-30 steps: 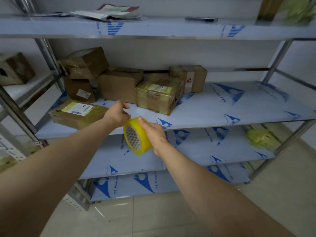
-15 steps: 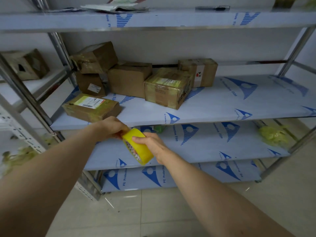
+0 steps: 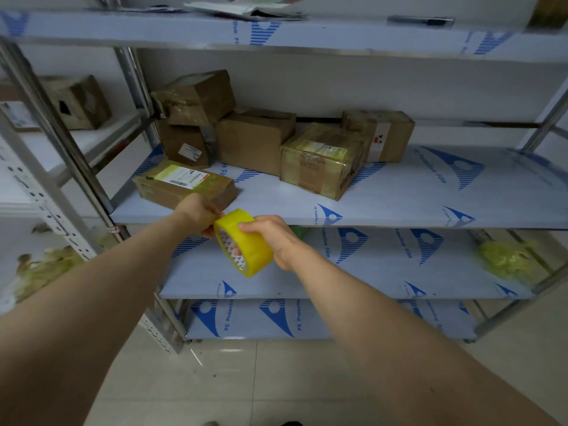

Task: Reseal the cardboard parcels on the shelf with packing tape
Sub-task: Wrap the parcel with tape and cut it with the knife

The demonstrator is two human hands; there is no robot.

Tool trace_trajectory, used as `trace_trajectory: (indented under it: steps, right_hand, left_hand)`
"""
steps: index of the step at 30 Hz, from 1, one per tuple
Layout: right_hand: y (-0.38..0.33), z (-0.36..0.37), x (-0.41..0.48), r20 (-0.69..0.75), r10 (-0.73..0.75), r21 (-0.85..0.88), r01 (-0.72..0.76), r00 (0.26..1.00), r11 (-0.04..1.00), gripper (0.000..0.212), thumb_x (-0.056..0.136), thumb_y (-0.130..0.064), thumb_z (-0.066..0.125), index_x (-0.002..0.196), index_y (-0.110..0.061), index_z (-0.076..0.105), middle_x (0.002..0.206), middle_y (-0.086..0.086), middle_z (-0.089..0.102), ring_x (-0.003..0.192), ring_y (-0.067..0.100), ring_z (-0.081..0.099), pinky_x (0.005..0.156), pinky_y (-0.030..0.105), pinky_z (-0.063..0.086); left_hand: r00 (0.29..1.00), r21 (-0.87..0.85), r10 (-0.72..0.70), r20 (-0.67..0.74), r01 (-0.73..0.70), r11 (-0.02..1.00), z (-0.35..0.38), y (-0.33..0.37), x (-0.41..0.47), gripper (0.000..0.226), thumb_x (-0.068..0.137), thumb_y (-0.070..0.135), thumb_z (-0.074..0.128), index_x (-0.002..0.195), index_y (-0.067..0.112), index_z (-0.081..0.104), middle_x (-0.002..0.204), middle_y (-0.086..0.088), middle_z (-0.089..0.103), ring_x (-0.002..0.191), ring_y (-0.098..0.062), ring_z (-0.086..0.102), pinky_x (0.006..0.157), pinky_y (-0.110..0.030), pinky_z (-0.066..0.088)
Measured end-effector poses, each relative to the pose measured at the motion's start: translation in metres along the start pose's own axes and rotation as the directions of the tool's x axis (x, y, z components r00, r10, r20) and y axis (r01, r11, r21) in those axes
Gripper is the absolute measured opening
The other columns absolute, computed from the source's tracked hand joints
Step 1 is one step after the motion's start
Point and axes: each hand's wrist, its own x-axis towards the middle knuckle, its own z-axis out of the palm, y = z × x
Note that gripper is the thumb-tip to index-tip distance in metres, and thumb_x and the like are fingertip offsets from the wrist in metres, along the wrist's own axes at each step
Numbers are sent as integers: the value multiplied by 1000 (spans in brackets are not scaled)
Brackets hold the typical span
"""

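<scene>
A yellow roll of packing tape [image 3: 249, 250] is held in front of the shelf edge by my right hand [image 3: 270, 238], whose fingers curl through its core. My left hand [image 3: 199, 213] pinches at the roll's upper left rim, where the tape end lies. Several cardboard parcels sit on the middle shelf [image 3: 399, 204]: a flat labelled parcel [image 3: 181, 186] just behind my left hand, a taped parcel [image 3: 319, 161] in the middle, a plain box [image 3: 252, 139], a small box [image 3: 381, 133] at the back, and two stacked boxes [image 3: 190, 118] at the left.
Metal uprights [image 3: 76, 167] stand to the left with a neighbouring shelf holding a torn box [image 3: 76, 103]. Papers [image 3: 246, 7] lie on the top shelf. A yellow plastic bag [image 3: 510, 262] lies on the lower shelf at the right. Tiled floor lies below.
My view has shifted left and down a little, so the parcels sit more to the right. Both hands have dropped below the shelf edge, and my left hand has closed onto the tape roll's rim.
</scene>
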Motion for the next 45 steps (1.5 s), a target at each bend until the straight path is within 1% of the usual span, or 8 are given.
trace_trajectory:
  steps: [6,11,15,21,30,36,41,45]
  right_hand:
    - [-28,56,43,-22,32,43,-31,999,999,15,89,-19,66,87,-7,58,64,4,64,45,10,61,42,17,49]
    - [-46,117,92,-72,17,28,-15,997,999,43,88,-25,68,127,-8,57,119,14,65,93,25,65,79,34,55]
    - [-55,148,123,-122,2,43,4,993,999,38,88,-22,68,121,-5,61,116,11,66,84,22,67,75,30,58]
    - [-54,172,158,-252,63,74,-46,966,996,40,88,-20,69,124,-6,60,124,11,63,112,30,61,99,41,48]
    - [-51,164,174,-380,67,-42,-89,923,995,44,84,-21,71,125,-9,60,125,9,63,112,29,59,102,43,45]
    - [-38,134,148,-418,67,-106,-122,906,987,45,80,-27,74,121,-11,62,120,9,65,106,30,62,98,46,48]
    - [-33,136,116,-222,192,46,-186,956,981,33,90,-29,62,116,-8,60,121,21,63,99,34,65,96,49,50]
    - [-23,139,94,-109,183,83,-175,977,981,32,97,-28,53,117,-3,58,117,14,63,93,33,65,66,22,55]
  left_hand:
    - [996,37,5,-84,-2,999,-51,-33,29,19,91,-8,47,97,-4,65,66,-12,61,47,-14,60,37,-17,49]
    - [993,72,39,-115,-30,997,-103,-67,69,22,91,-6,48,104,-9,65,89,-19,62,73,-25,56,60,-30,49]
    - [988,62,91,-123,-84,995,-129,-87,94,22,94,9,57,109,-4,66,101,-12,58,96,-29,54,81,-28,38]
    - [992,-153,130,4,-127,980,-149,-112,128,18,91,3,59,74,7,64,79,-4,59,71,-10,52,79,-26,40]
    - [984,-237,124,126,-92,967,-135,-118,155,9,87,10,67,78,7,67,96,-14,63,91,-22,59,100,-40,46]
    - [983,65,184,15,-185,981,-91,-106,142,31,92,30,59,107,6,71,125,-18,53,125,-33,43,108,-31,34]
    - [981,80,181,71,-186,979,-91,-92,123,27,96,17,53,107,-4,67,107,-22,64,100,-35,59,81,-36,49]
    - [985,104,124,120,-136,985,-103,-81,112,15,94,9,57,90,-1,66,68,-13,58,59,-21,55,47,-23,50]
